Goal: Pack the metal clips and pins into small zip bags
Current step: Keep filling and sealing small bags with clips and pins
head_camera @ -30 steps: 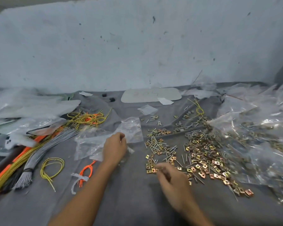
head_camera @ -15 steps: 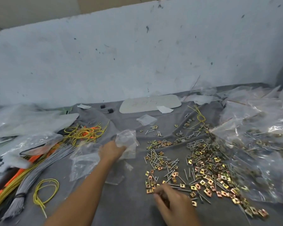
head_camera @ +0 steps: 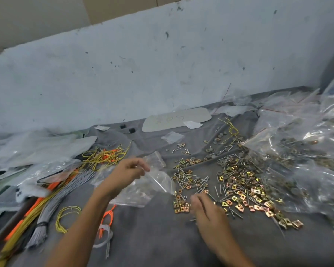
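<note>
Many gold and copper metal clips (head_camera: 245, 191) and thin steel pins (head_camera: 189, 180) lie scattered on the grey cloth (head_camera: 158, 237). My left hand (head_camera: 126, 173) pinches a small clear zip bag (head_camera: 158, 180) and holds it lifted just left of the pile. A few more clear bags (head_camera: 135, 195) lie under it. My right hand (head_camera: 206, 211) rests on the near edge of the pile with its fingers curled down over clips; what they hold is hidden.
Large clear bags of clips and pins (head_camera: 301, 157) are heaped at the right. Bundles of grey, orange and yellow wires (head_camera: 52, 199) lie at the left, with loose plastic sheets (head_camera: 33, 149) behind. A blue-grey wall (head_camera: 162, 64) closes the back.
My left hand has lifted the zip bag and carried it right, toward the pile. My right hand has stayed at the near edge of the clips. The camera tilted.
</note>
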The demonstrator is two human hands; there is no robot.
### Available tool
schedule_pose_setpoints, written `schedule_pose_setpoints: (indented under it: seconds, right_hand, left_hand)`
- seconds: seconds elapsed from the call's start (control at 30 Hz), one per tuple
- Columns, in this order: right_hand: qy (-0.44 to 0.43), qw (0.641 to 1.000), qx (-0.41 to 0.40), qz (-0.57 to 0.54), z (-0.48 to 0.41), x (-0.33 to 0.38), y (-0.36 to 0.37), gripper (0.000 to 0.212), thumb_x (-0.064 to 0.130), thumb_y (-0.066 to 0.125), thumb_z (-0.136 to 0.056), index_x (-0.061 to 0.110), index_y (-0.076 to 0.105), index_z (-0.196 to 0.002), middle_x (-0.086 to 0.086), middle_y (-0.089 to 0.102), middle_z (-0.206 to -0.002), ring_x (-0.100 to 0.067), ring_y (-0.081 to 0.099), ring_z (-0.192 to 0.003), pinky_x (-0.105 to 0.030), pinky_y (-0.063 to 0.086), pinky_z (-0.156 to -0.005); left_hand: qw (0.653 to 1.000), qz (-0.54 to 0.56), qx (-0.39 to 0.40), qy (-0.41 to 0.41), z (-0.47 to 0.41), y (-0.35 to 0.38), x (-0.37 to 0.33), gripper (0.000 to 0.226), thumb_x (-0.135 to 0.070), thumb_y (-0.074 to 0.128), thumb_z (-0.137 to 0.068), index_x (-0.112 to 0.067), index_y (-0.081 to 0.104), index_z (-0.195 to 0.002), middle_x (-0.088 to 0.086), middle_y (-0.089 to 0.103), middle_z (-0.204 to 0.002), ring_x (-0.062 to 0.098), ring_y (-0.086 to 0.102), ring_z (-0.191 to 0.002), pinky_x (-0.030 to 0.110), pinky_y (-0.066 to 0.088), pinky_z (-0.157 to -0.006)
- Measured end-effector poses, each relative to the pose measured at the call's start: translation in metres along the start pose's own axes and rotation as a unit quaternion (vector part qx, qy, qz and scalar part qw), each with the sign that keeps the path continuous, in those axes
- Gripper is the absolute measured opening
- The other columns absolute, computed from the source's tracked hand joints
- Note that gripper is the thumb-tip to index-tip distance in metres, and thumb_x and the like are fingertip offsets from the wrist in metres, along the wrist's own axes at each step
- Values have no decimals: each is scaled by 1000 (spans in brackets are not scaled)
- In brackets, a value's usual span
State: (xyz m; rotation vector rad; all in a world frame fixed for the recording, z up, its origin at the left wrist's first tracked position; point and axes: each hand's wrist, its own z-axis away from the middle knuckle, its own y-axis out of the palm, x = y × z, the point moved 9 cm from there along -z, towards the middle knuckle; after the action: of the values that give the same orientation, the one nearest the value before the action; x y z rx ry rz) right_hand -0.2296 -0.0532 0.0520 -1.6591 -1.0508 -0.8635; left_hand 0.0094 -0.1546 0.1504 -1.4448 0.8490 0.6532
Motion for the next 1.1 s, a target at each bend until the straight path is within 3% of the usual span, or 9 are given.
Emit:
schedule_pose_setpoints:
  seconds: [0.1,0.2,0.37,0.53,0.63,0.7,0.8,0.97,1.1]
  right_hand:
    - [53,997,1,-60,1,-11,0,58,73,26,-89,32,67,-91,7,68,-80,-9,63,-67,-31,52,-61]
    - [35,998,48,-29,3,-7,9,60,69,29,-89,24,67,-102,7,69,-82,-9,63,-71,-40,55,-73]
    - [-49,970,173,166,12,6,32,60,52,43,-79,60,31,-137,27,59,-111,1,58,-88,-31,52,-74]
    - [-151,941,192,233,20,23,42,45,53,46,-94,51,32,-137,24,50,-121,-6,49,-114,-35,49,-82]
    - [-170,929,194,266,21,22,47,39,53,44,-97,46,38,-135,21,49,-128,-9,44,-121,-37,49,-85]
    - [-172,926,194,273,21,21,50,37,52,43,-99,45,38,-135,21,50,-129,-10,44,-121,-37,49,-86]
    - [-153,940,189,241,18,20,47,34,43,45,-99,43,40,-133,21,55,-130,-10,47,-119,-38,48,-86]
    - [-156,940,189,237,21,20,46,17,36,42,-101,39,46,-117,21,60,-120,-10,50,-114,-36,45,-79]
    - [-187,918,197,288,24,22,52,34,32,42,-100,41,44,-132,20,52,-128,-11,43,-118,-37,48,-83]
  left_hand:
    - [997,38,69,3,34,8,-11,48,20,52,-81,-21,75,-70,3,76,-99,16,67,-102,31,49,-87]
    - [994,24,109,18,51,24,-14,39,13,52,-76,-15,74,-91,15,73,-105,19,60,-86,30,46,-82]
    - [984,-119,136,7,52,45,4,54,20,48,-80,-22,66,-109,-1,69,-105,15,61,-84,33,53,-83]
    - [902,-428,-44,39,64,32,4,70,-4,59,-86,-33,43,-147,1,42,-147,26,36,-135,39,30,-112]
    - [921,-338,-161,109,105,41,-6,40,-10,67,-86,-23,62,-124,2,58,-119,26,54,-111,40,44,-96]
    - [951,-262,-117,114,129,69,4,18,-22,73,-87,-22,67,-104,-4,61,-96,20,59,-94,33,46,-85]
    - [964,-254,-32,70,137,105,31,32,-40,76,-83,-21,69,-108,-4,61,-97,16,57,-97,24,41,-86]
    - [951,-297,-88,19,129,89,44,14,-38,63,-92,-26,70,-95,-7,66,-93,17,61,-94,34,46,-81]
    - [965,-234,-116,-34,134,75,54,10,-29,68,-85,-30,65,-75,-13,65,-74,11,61,-76,29,38,-67]
